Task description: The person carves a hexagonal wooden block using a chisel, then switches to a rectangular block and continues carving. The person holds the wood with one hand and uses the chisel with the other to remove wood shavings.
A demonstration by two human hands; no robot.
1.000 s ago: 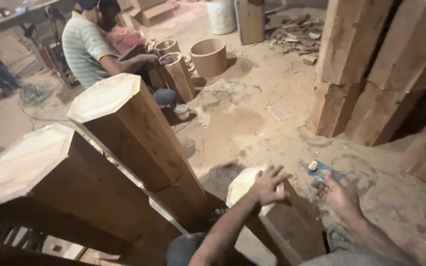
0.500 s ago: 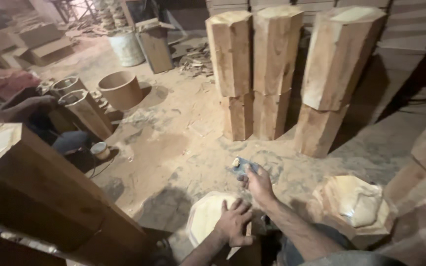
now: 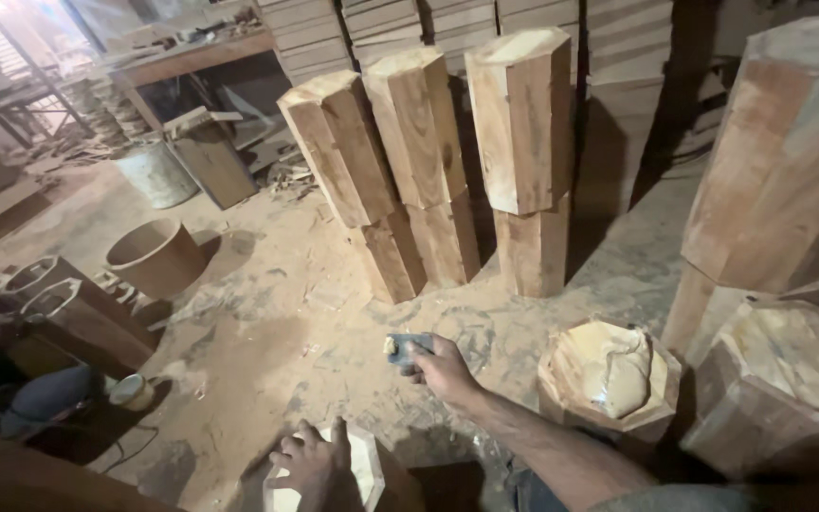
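Observation:
My right hand point(image 3: 440, 368) reaches out over the dusty floor and grips a small blue-grey tool point(image 3: 408, 345) with a pale tip. Low in view, my left hand point(image 3: 313, 464) rests flat on the pale top of an octagonal wooden block point(image 3: 362, 462). To the right of my forearm stands a short hollowed octagonal block point(image 3: 609, 375) with a rough scooped inside. Ahead, three tall stacked octagonal wooden columns point(image 3: 428, 161) stand in a row.
Large octagonal blocks point(image 3: 789, 171) crowd the right side. A round wooden drum shell point(image 3: 155, 256) and a grey bucket point(image 3: 155, 173) sit at left. A seated person's leg and shoe point(image 3: 47, 398) are at the lower left beside hollow wooden shells point(image 3: 68, 308). Sawdust covers the floor.
The view has swung right and up, away from the seated person toward the stacked columns. My right hand with the tool has extended forward; my left hand stays on the block top.

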